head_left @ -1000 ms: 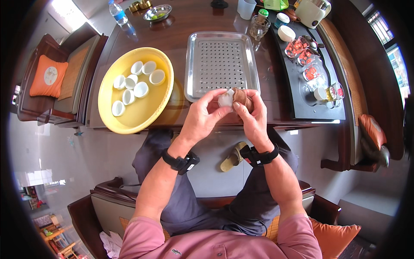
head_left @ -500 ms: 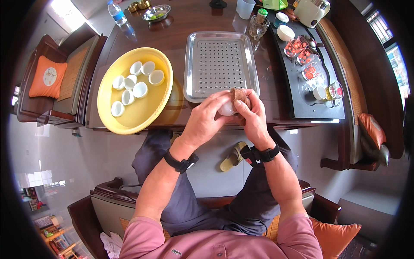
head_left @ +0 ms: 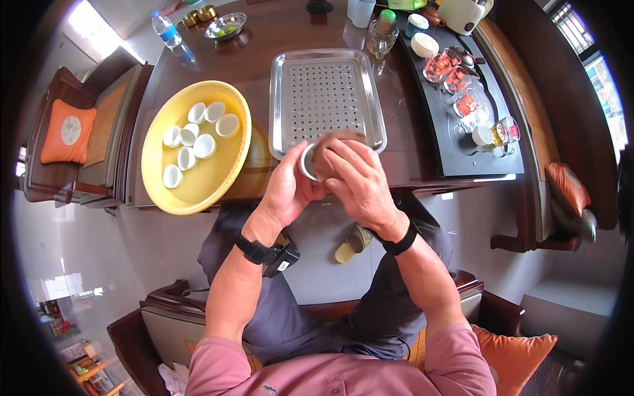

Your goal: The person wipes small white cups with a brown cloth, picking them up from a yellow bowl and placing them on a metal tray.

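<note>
A small white cup (head_left: 308,162) is gripped in my left hand (head_left: 285,188), its mouth tipped toward my right hand. My right hand (head_left: 360,178) holds a brown cloth (head_left: 338,137) bunched against the cup's rim; the fingertips inside the cloth are hidden. Both hands are raised just over the table's near edge, in front of a perforated steel tray (head_left: 279,99). Left of them stands a yellow basin (head_left: 218,191) with several white cups (head_left: 205,146) lying in it.
At the right a black tea tray (head_left: 456,155) carries glasses with red patterns (head_left: 467,102), a white cup (head_left: 481,136) and a white bowl (head_left: 424,45). A glass mug (head_left: 383,41) stands behind the steel tray. Toward the far left are a water bottle (head_left: 166,30) and a metal dish (head_left: 225,27).
The cup has turned so its open mouth shows, and both hands have shifted slightly left. My right hand has come over the top with the cloth. The whole view has shifted a little.
</note>
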### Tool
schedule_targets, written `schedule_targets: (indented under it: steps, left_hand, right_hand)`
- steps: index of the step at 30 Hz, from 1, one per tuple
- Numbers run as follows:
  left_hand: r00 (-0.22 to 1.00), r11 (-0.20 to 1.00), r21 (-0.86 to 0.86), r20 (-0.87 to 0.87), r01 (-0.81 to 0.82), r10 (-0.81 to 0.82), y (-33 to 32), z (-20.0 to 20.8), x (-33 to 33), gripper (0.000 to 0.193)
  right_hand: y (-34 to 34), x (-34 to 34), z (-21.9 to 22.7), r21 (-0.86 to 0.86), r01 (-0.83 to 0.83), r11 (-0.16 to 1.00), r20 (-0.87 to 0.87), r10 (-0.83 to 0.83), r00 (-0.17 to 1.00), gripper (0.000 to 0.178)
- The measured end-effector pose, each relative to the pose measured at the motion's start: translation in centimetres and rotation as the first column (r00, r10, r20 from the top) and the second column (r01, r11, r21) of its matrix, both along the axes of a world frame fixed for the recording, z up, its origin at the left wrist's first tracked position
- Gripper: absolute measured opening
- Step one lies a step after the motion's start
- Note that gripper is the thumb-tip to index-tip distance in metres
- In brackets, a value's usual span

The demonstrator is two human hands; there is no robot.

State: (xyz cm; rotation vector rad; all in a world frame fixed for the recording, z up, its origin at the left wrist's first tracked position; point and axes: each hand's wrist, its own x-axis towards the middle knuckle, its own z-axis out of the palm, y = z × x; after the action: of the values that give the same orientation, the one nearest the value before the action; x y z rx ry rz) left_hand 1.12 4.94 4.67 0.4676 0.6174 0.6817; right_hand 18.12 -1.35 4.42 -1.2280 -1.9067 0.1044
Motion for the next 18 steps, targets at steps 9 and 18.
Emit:
schedule_targets:
  steps: [9,18]
  left_hand:
    - [0.924,0.877,0.466,-0.375,0.118,0.075,0.3,-1.5,-0.3,0.049]
    - [0.970,0.978,0.186,-0.200,-0.098,0.136,2.1,-1.0,-1.5,0.038]
  right_hand:
    - [-0.5,-0.3,-0.4,-0.401,-0.102,0.911,-0.089,0.072,0.993,0.035]
    - [-0.8,0.5,0.6,-0.153,-0.013,0.988,-0.371,-0.046,0.928,0.027]
